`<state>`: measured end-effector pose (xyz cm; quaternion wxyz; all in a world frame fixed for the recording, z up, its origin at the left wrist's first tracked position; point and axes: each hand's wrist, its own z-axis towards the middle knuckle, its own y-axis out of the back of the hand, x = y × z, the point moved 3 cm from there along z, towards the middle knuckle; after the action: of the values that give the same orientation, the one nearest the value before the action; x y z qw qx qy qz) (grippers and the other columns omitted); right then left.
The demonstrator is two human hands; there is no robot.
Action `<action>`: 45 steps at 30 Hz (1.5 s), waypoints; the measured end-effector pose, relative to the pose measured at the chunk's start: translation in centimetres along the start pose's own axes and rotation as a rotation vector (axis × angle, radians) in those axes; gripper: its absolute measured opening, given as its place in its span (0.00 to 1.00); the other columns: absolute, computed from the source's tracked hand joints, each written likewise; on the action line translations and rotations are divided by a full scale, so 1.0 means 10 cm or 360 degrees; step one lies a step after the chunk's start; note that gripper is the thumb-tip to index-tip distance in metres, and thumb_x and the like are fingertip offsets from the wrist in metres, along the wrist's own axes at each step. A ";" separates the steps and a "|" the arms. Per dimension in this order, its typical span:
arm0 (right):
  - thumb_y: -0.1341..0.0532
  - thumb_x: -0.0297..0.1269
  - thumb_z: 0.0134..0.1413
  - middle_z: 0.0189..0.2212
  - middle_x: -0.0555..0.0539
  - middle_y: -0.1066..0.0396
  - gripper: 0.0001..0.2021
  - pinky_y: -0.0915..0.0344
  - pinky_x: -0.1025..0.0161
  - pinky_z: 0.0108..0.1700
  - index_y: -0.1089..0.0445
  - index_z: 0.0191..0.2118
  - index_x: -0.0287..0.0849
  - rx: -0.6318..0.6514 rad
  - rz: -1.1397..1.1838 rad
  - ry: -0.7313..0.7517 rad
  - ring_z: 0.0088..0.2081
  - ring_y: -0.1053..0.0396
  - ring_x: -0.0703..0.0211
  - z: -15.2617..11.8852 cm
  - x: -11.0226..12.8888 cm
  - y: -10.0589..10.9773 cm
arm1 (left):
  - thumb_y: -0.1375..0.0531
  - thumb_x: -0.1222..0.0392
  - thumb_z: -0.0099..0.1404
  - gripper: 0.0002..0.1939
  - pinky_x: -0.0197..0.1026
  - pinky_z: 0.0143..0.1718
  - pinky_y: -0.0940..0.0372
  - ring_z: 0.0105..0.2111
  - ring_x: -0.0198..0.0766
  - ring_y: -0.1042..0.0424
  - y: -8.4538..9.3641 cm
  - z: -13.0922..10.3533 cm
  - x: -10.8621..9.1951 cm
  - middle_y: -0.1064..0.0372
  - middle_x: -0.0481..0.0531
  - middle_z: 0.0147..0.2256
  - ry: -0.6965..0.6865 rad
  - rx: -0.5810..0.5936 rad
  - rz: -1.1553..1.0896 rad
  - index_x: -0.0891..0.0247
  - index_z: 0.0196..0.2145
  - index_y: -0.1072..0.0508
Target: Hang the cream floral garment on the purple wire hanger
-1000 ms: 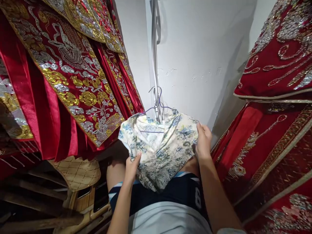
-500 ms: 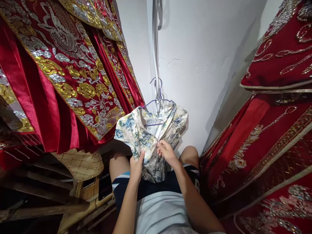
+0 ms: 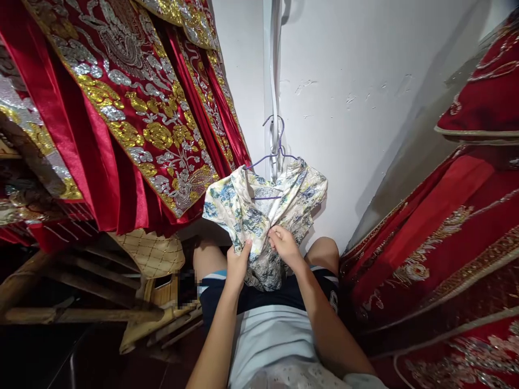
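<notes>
Gripping a small floral garment [image 3: 259, 216] at its middle, both hands close together above the lap: left hand [image 3: 237, 265] closed on a fold of the cloth with the thumb on top, right hand [image 3: 285, 246] pinching the fabric just beside it between thumb and fingertips. Hung on a thin purple wire hanger [image 3: 272, 156], shoulders spread to either side, lower part bunched and gathered between the two hands, in front of the knees. Hooked near a pale vertical strip [image 3: 274, 81] on the white wall [image 3: 357, 108]. Flanked on the left by red robes with gold and silver embroidery [image 3: 133, 108] and on the right by more red embroidered cloth [image 3: 438, 232]. Below left, a quilted tan cushion [image 3: 150, 254] on a wooden chair [image 3: 81, 313].
</notes>
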<state>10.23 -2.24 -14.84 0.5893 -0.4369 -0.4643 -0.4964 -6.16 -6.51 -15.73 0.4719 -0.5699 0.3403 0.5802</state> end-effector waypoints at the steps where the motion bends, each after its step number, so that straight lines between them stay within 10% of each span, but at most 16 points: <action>1: 0.38 0.48 0.52 0.16 0.55 0.39 0.14 0.45 0.67 0.23 0.35 0.26 0.43 -0.0021 0.0062 -0.0044 0.18 0.42 0.66 0.00 0.01 0.03 | 0.34 0.52 0.60 0.20 0.52 0.57 0.36 0.53 0.53 0.29 0.02 0.01 0.01 0.26 0.62 0.49 -0.0078 -0.0050 0.0034 0.66 0.47 0.26; 6: 0.33 0.48 0.42 0.15 0.52 0.34 0.15 0.49 0.68 0.19 0.30 0.24 0.40 -0.0129 0.0164 -0.0272 0.16 0.42 0.67 -0.01 0.04 0.19 | 0.36 0.58 0.61 0.23 0.50 0.57 0.40 0.55 0.47 0.35 0.04 -0.06 0.03 0.36 0.60 0.53 -0.0899 -0.0651 0.0348 0.61 0.53 0.35; 11: 0.32 0.46 0.41 0.15 0.50 0.31 0.14 0.49 0.69 0.18 0.29 0.24 0.40 0.0027 0.0146 -0.0223 0.15 0.42 0.68 -0.03 0.07 0.09 | 0.40 0.63 0.63 0.10 0.44 0.47 0.36 0.44 0.43 0.31 -0.46 -0.04 0.22 0.31 0.55 0.41 -0.0971 0.0070 0.0570 0.61 0.44 0.31; 14: 0.32 0.43 0.39 0.15 0.50 0.30 0.12 0.49 0.69 0.17 0.28 0.24 0.39 0.0029 0.0157 -0.0202 0.15 0.41 0.68 -0.04 0.10 0.06 | 0.43 0.64 0.65 0.02 0.42 0.42 0.38 0.37 0.41 0.31 -0.63 0.02 0.25 0.30 0.51 0.34 -0.0920 0.0180 0.0625 0.61 0.36 0.32; 28: 0.33 0.36 0.43 0.16 0.53 0.34 0.07 0.49 0.74 0.15 0.27 0.27 0.37 -0.0435 0.0420 0.0247 0.16 0.41 0.72 0.77 1.43 0.42 | 0.44 0.66 0.65 0.05 0.41 0.34 0.44 0.32 0.43 0.32 -0.72 -0.05 -0.03 0.31 0.51 0.31 -0.0914 0.0897 0.1514 0.60 0.30 0.35; 31: 0.34 0.37 0.46 0.15 0.53 0.34 0.07 0.50 0.73 0.16 0.28 0.27 0.38 -0.0342 0.0310 0.0273 0.15 0.41 0.71 0.67 1.47 0.31 | 0.42 0.62 0.66 0.02 0.40 0.34 0.42 0.32 0.41 0.32 -0.74 0.11 -0.31 0.30 0.50 0.31 -0.0922 0.0944 0.1217 0.60 0.34 0.31; 36: 0.37 0.35 0.50 0.15 0.54 0.35 0.05 0.47 0.71 0.19 0.29 0.28 0.39 -0.0238 0.0156 0.0496 0.16 0.41 0.69 0.51 1.51 0.27 | 0.48 0.58 0.73 0.17 0.40 0.39 0.39 0.34 0.39 0.31 -0.86 0.51 -1.22 0.29 0.52 0.37 -0.1392 0.0496 0.0631 0.60 0.57 0.34; 41: 0.36 0.37 0.52 0.14 0.57 0.41 0.08 0.51 0.68 0.21 0.34 0.26 0.42 -0.0320 0.0003 0.0598 0.16 0.48 0.69 0.63 1.40 0.32 | 0.44 0.58 0.72 0.09 0.43 0.45 0.40 0.40 0.42 0.32 -1.09 0.67 -1.72 0.28 0.53 0.38 -0.1784 0.0494 0.0929 0.63 0.39 0.26; 45: 0.37 0.37 0.48 0.14 0.56 0.44 0.10 0.54 0.66 0.22 0.36 0.22 0.43 -0.0431 -0.0214 0.0450 0.18 0.50 0.68 0.59 1.00 0.34 | 0.43 0.60 0.72 0.08 0.44 0.52 0.43 0.43 0.40 0.34 -0.86 0.83 -1.83 0.29 0.52 0.39 -0.1529 0.0059 0.0591 0.64 0.36 0.27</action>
<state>13.74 2.13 -4.08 0.5499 -0.4062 -0.3342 -0.6488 -2.69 1.09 4.47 0.4741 -0.1604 0.1908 0.8444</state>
